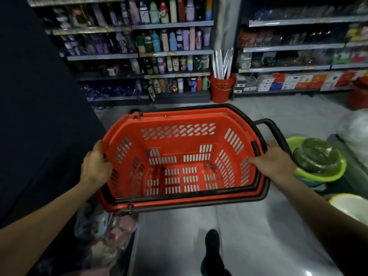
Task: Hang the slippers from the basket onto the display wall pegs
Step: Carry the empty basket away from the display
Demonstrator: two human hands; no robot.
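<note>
We had the red slotted plastic shopping basket (pixel 179 156) held up in front of us, left hand (pixel 95 166) clamped on its left rim, right hand (pixel 276 162) wrapped over the right rim beside the black loop handle (pixel 274 132). Long axis ran left-right between the hands, both about equally near. Basket interior read empty: bare slotted floor, no slippers visible in it. Display wall pegs weren't in view either; only shelves of colourful drink bottles (pixel 169 42) ahead. A clear bag of soft pinkish items (pixel 107 236) sat low left under the basket, nearer the left hand; couldn't confirm those were slippers. Our guess: the basket gets set down next.
</note>
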